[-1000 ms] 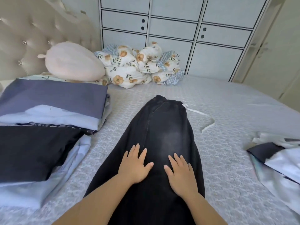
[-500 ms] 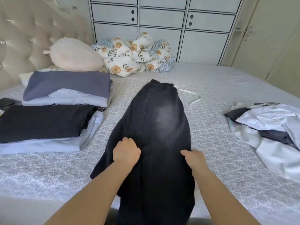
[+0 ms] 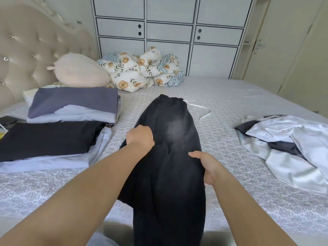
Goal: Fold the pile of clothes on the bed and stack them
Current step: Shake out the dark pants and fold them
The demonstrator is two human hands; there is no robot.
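Black jeans (image 3: 170, 174) lie lengthwise on the patterned bed (image 3: 239, 166), legs hanging over the near edge. My left hand (image 3: 140, 137) grips the jeans' left edge with curled fingers. My right hand (image 3: 205, 166) pinches the right edge, thumb on top. A white drawstring (image 3: 204, 110) trails from the far waistband. Folded clothes stand at the left: a black piece (image 3: 48, 139) on pale blue ones, and a grey-blue piece (image 3: 74, 102) behind. An unfolded silver and dark pile (image 3: 291, 139) lies at the right.
A cream plush pillow (image 3: 79, 71) and a bundled floral quilt (image 3: 140, 71) sit at the head of the bed, by the tufted headboard (image 3: 35, 41). White cabinets (image 3: 168, 32) stand behind. A dark object (image 3: 8, 119) lies at the far left.
My hands went from lying flat on the jeans to gripping their two side edges. My view pulled back and now takes in the pile at the right.
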